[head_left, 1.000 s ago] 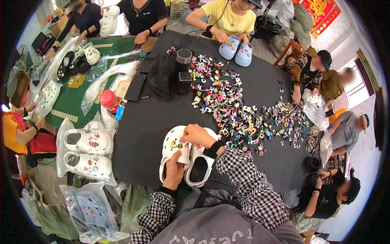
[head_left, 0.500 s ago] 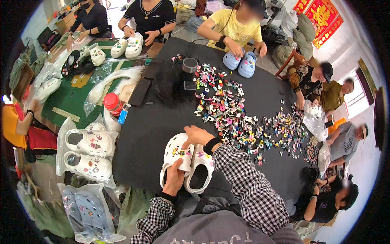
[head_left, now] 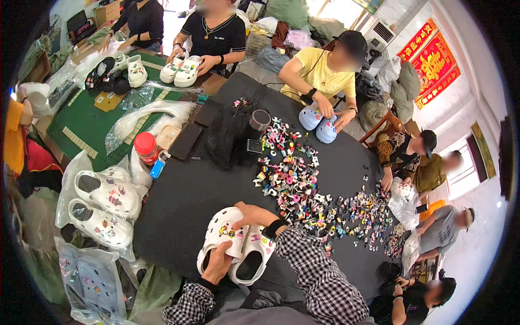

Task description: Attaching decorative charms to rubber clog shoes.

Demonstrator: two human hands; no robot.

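A black table (head_left: 206, 195) carries a pair of white clogs (head_left: 238, 252) at its near edge, under the fingers of the left hand (head_left: 216, 264) and right hand (head_left: 254, 215). Just beyond the right fingertips a wide scatter of small coloured shoe charms (head_left: 303, 189) spreads away across the cloth. Farther off lie a black mesh bag (head_left: 230, 135), a dark cup (head_left: 260, 119), a red-lidded jar (head_left: 145, 146) and pale blue clogs (head_left: 318, 123).

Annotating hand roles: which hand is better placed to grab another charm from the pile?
Right. The right hand rests on the pair of white foam clogs, nearest the pile of small colourful charms. The left hand grips the clogs' near side, farther away.
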